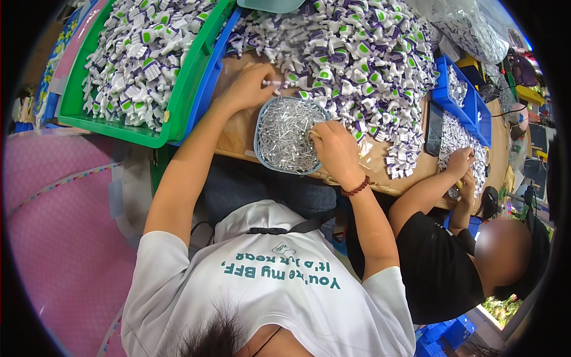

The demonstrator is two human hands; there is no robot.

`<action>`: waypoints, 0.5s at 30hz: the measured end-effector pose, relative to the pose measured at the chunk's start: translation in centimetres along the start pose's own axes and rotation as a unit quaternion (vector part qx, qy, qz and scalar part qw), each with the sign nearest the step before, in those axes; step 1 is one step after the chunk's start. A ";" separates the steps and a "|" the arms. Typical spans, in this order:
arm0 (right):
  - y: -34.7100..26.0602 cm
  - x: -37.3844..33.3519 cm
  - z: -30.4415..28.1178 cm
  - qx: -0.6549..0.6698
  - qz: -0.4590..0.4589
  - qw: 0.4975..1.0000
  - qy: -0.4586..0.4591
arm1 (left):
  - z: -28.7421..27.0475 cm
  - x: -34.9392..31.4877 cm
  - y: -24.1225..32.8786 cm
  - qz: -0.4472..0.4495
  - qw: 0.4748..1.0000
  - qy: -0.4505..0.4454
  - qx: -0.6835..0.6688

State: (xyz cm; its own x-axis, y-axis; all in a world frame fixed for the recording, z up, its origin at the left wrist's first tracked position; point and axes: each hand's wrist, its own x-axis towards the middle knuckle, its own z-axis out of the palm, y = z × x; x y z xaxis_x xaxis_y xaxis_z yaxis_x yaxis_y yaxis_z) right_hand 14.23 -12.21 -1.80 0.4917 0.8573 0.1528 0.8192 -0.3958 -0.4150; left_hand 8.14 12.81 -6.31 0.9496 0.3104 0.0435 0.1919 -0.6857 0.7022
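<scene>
My left hand (pixel 253 88) is closed in a pinch on a small white plastic piece (pixel 273 84), at the near left edge of a big heap of white, purple and green plastic pieces (pixel 345 53). Between my hands stands a pale blue tub (pixel 257 143) full of loose silvery metal pins (pixel 288 131). My right hand (pixel 337 152) is over the tub's right side, thumb and fingers drawn together. Something yellowish shows at its fingertips, but what they hold cannot be made out.
A green crate (pixel 157 138) of similar pieces stands at the left, beside a blue bin edge (pixel 205 89). To the right lie a dark phone (pixel 434 128) and a blue divided tray (pixel 467 104). A co-worker in black (pixel 437 268) handles small parts close to my right arm.
</scene>
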 end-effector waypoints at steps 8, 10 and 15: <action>-1.3 -1.4 -2.0 0.366 0.177 0.913 0.027 | -1.7 -5.8 6.6 -0.125 0.859 0.061 -0.493; -2.0 -1.6 -2.0 0.481 0.188 0.855 0.038 | -1.6 -7.7 8.5 -0.161 0.815 -0.013 -0.556; -5.2 -1.7 -3.6 0.567 0.236 0.790 -0.010 | -0.5 -10.2 10.5 -0.205 0.711 -0.068 -0.669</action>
State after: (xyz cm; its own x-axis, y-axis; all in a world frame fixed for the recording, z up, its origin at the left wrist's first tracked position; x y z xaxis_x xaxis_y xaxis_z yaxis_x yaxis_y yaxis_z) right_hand 10.22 -12.82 3.30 0.6487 0.7122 -0.2682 -0.2493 -0.1340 -0.9591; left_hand 0.38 2.80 0.99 0.9145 0.1739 -0.3654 0.1394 0.7124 0.6878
